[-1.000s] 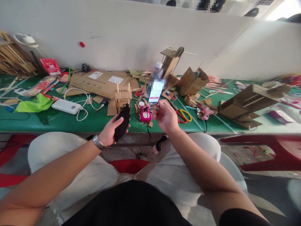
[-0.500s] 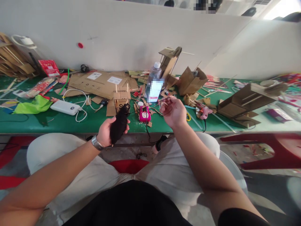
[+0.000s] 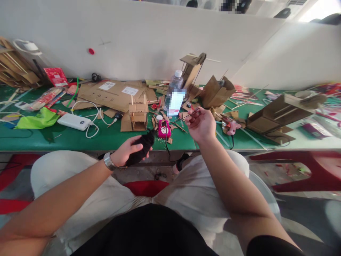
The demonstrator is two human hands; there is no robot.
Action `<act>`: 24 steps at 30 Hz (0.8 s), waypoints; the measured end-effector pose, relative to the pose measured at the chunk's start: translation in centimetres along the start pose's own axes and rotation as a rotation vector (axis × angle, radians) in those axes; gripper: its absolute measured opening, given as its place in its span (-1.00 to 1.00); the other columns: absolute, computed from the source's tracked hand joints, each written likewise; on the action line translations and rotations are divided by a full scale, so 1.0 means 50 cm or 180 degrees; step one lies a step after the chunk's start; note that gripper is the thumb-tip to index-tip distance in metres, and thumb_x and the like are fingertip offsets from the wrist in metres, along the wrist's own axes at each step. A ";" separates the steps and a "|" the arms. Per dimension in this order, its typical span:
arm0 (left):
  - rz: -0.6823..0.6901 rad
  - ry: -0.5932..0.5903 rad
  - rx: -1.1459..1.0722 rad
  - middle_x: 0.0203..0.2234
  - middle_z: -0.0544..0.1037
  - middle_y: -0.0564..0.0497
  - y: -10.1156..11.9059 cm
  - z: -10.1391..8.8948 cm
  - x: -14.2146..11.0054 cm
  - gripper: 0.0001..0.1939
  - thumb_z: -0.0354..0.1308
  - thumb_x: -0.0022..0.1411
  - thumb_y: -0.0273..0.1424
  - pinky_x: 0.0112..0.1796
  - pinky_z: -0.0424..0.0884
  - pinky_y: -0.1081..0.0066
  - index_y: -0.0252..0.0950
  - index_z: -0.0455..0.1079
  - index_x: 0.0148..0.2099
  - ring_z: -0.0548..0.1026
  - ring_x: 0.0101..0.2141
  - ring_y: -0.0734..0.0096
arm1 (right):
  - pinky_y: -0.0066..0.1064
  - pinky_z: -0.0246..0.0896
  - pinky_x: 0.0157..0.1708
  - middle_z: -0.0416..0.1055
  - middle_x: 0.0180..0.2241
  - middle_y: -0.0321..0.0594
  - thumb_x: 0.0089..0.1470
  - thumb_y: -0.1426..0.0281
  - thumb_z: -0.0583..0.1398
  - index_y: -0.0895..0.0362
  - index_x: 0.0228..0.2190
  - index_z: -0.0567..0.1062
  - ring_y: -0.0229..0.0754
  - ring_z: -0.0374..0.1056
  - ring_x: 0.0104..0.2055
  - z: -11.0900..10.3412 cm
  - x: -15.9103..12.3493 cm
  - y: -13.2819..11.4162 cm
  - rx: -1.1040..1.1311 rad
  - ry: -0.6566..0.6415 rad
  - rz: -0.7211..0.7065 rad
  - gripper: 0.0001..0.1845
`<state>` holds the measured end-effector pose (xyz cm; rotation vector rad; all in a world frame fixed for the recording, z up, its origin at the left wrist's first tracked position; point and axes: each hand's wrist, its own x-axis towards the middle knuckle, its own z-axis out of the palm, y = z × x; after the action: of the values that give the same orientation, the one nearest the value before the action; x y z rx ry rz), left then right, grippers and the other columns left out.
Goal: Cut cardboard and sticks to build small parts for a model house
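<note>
While the left hand (image 3: 133,151) wraps its grip around the black cord bundle (image 3: 141,149), just off the bench's (image 3: 112,140) near edge, the right hand (image 3: 201,124), at the bundle's two o'clock, pinches a thin dark strand (image 3: 183,118) between its fingertips. The strand slants toward eight o'clock. A small cardboard frame (image 3: 138,115) stands at the bundle's twelve, a pink device (image 3: 164,130) at its two, and a white power bank (image 3: 74,122) at its ten. From the pink device, a lit phone (image 3: 176,104) leans at one o'clock before a clear bottle (image 3: 174,84). A pink glue gun (image 3: 232,127) sits at the right hand's three.
</note>
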<state>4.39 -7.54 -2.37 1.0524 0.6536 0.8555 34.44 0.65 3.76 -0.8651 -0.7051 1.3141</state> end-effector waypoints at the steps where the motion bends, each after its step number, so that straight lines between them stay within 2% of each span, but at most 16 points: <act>1: 0.0047 -0.0048 0.0403 -0.21 0.66 -0.19 -0.001 0.000 -0.003 -0.54 0.47 0.12 -0.16 -0.35 0.49 0.32 -0.32 0.56 -0.02 0.60 -0.34 0.17 | -0.48 0.22 -0.65 0.49 -0.48 -0.34 0.18 0.20 0.24 0.03 -0.40 0.27 -0.28 0.44 -0.55 -0.002 0.003 -0.001 0.0003 0.0013 0.0052 -0.72; 4: 0.0356 -0.0069 0.1695 -0.17 0.68 -0.14 -0.005 0.003 -0.010 -0.53 0.53 0.04 -0.30 -0.17 0.50 0.27 -0.26 0.61 0.02 0.61 -0.20 0.06 | -0.49 0.27 -0.62 0.48 -0.48 -0.34 0.20 0.24 0.22 0.05 -0.39 0.29 -0.27 0.50 -0.51 -0.006 0.008 0.000 0.0028 0.0067 0.0181 -0.77; 6: 0.0516 -0.0162 0.2244 -0.10 0.68 -0.13 -0.009 0.007 -0.013 -0.49 0.53 0.02 -0.33 -0.07 0.49 0.22 -0.21 0.62 0.06 0.61 -0.11 -0.02 | -0.49 0.31 -0.59 0.48 -0.48 -0.34 0.20 0.25 0.22 0.06 -0.38 0.30 -0.25 0.53 -0.48 -0.007 0.009 0.001 0.0012 0.0047 0.0159 -0.79; 9: 0.0593 -0.0207 0.2399 -0.04 0.69 -0.14 -0.019 0.009 -0.013 -0.48 0.52 0.04 -0.33 0.04 0.47 0.13 -0.16 0.62 0.09 0.60 -0.02 -0.11 | -0.46 0.35 -0.55 0.48 -0.47 -0.34 0.20 0.22 0.23 0.05 -0.38 0.31 -0.25 0.53 -0.46 -0.007 0.007 -0.001 -0.0050 -0.0080 0.0034 -0.76; 15: 0.0420 0.0417 0.2187 0.07 0.64 -0.16 -0.033 0.003 -0.003 -0.42 0.52 0.05 -0.37 0.19 0.38 0.13 -0.18 0.59 0.16 0.54 0.11 -0.09 | -0.46 0.29 -0.59 0.44 -0.47 -0.35 0.19 0.19 0.25 0.03 -0.40 0.30 -0.29 0.40 -0.54 -0.008 0.002 -0.026 -0.0025 -0.0156 -0.0268 -0.74; 17: 0.0387 0.0601 0.2018 0.04 0.64 -0.17 -0.031 0.003 0.001 -0.48 0.51 0.07 -0.36 0.14 0.43 0.16 -0.21 0.59 0.11 0.56 0.08 -0.05 | -0.45 0.23 -0.62 0.40 -0.49 -0.36 0.18 0.17 0.25 0.02 -0.41 0.29 -0.31 0.31 -0.59 -0.016 0.006 -0.036 -0.0063 -0.0105 -0.0371 -0.72; 20: 0.0152 0.0702 0.1259 -0.12 0.65 -0.14 -0.023 0.007 0.005 -0.58 0.47 0.13 -0.30 -0.20 0.57 0.27 -0.25 0.55 0.03 0.66 -0.20 0.08 | -0.45 0.11 -0.66 0.31 -0.53 -0.38 0.16 0.15 0.26 0.02 -0.42 0.27 -0.34 0.17 -0.63 -0.038 0.020 -0.047 -0.0064 -0.0013 -0.0513 -0.69; 22: -0.0106 0.0685 0.0685 -0.20 0.64 -0.11 -0.017 0.010 0.006 -0.59 0.43 0.16 -0.26 -0.40 0.54 0.33 -0.25 0.47 0.01 0.66 -0.37 0.18 | -0.44 0.02 -0.67 0.25 -0.55 -0.40 0.13 0.12 0.26 0.02 -0.44 0.24 -0.35 0.09 -0.65 -0.055 0.032 -0.049 -0.0091 -0.0007 -0.0639 -0.64; 24: -0.0226 0.0699 0.0250 -0.24 0.64 -0.09 -0.009 0.012 0.007 -0.59 0.41 0.16 -0.26 -0.45 0.54 0.34 -0.25 0.41 0.00 0.66 -0.41 0.20 | -0.42 -0.05 -0.66 0.21 -0.54 -0.40 0.12 0.04 0.26 0.01 -0.44 0.21 -0.35 0.04 -0.65 -0.067 0.041 -0.046 -0.0274 -0.0001 -0.0790 -0.59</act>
<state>5.17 -7.63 -2.61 1.0073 0.9107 0.8967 38.75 2.13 3.90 -0.8175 -0.8459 1.0686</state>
